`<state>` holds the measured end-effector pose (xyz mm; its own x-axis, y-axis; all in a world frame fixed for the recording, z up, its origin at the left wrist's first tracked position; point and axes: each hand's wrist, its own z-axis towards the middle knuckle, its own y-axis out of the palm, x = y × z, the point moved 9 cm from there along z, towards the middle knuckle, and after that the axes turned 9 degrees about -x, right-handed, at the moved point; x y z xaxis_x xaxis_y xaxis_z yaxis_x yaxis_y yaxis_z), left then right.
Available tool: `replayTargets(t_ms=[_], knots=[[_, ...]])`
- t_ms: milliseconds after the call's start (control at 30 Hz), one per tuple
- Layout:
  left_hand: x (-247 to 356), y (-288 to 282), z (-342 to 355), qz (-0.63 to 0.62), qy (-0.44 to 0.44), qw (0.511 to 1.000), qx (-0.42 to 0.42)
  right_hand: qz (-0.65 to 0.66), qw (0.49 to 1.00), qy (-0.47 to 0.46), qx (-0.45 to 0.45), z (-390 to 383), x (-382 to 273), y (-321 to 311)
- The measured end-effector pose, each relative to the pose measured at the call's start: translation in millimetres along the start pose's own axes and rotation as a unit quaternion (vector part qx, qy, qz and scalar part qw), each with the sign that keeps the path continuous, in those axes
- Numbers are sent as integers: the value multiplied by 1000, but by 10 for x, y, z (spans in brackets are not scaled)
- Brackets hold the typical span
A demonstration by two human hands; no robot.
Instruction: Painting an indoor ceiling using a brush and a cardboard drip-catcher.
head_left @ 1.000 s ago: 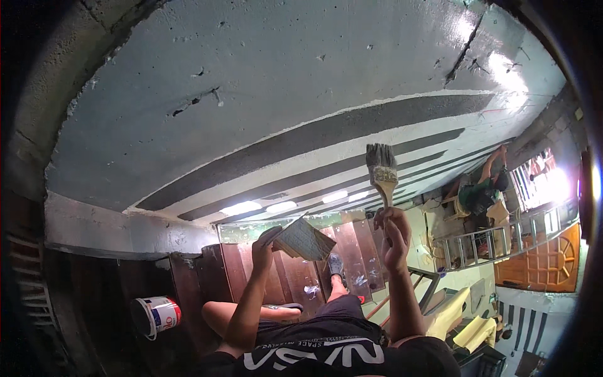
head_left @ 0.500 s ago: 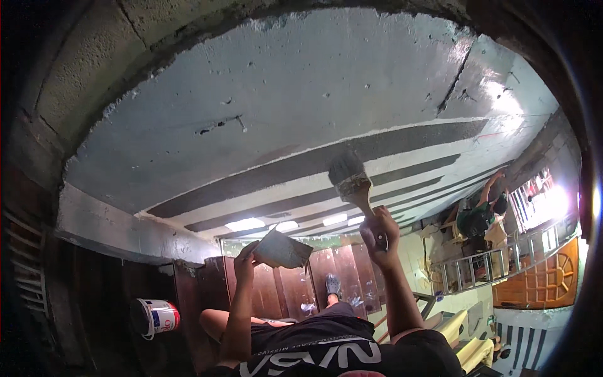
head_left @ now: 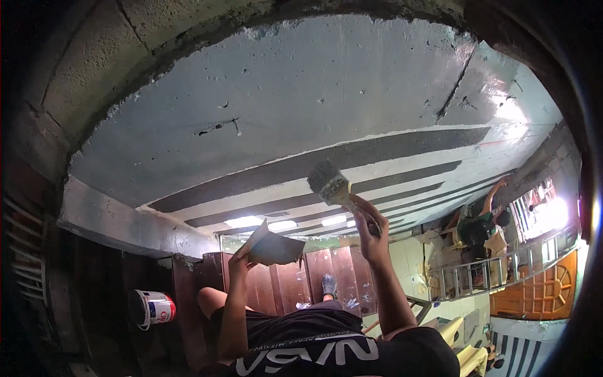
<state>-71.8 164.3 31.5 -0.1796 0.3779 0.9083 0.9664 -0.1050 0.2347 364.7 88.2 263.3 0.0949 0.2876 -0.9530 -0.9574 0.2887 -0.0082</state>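
- Paintbrush bristles are pressing against the underside of the slab, right at the edge of a dark grey stripe, with the handle running back into the right hand, which is clamped around it.
- Left hand is gripping a flat piece of board by its near corner, holding it level, just left of and below the brush.
- Both hands are raised overhead and standing apart, one on each tool.
- Doing this step well, as I judge it, is meaning keeping the bristles flat to the surface and pulling along the stripe rather than across it, so that the pale band beside it is staying clean.
- Holding the board nearer under the bristles is probably helping to catch drips; at present it is sitting slightly off to the side.
- Light loading of the brush is looking wise here, since anything excess is falling straight toward the face and shirt.
- White paint bucket is standing on the dark stairs low to the left, well apart from both hands.
- Another person is reaching up to the same slab far off on the right, near a ladder.
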Motion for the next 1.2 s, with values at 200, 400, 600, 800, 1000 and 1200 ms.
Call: replayTargets(t_ms=[200,400,600,800,1000,1200], knots=[[164,4,-14,-34,26,999,-1,33,999,9,-12,4,43,-90],[343,246,-165,-53,8,999,-10,53,998,-5,29,86,118,-150],[297,319,16,-33,-9,999,7,-11,998,20,51,60,323,-198],[326,459,386,-12,-13,999,-49,16,995,35,88,54,323,-167],[369,392,563,-12,0,998,-60,25,994,-3,108,66,321,-160],[341,451,694,19,-20,997,-76,-27,987,6,156,-100,411,-226]])
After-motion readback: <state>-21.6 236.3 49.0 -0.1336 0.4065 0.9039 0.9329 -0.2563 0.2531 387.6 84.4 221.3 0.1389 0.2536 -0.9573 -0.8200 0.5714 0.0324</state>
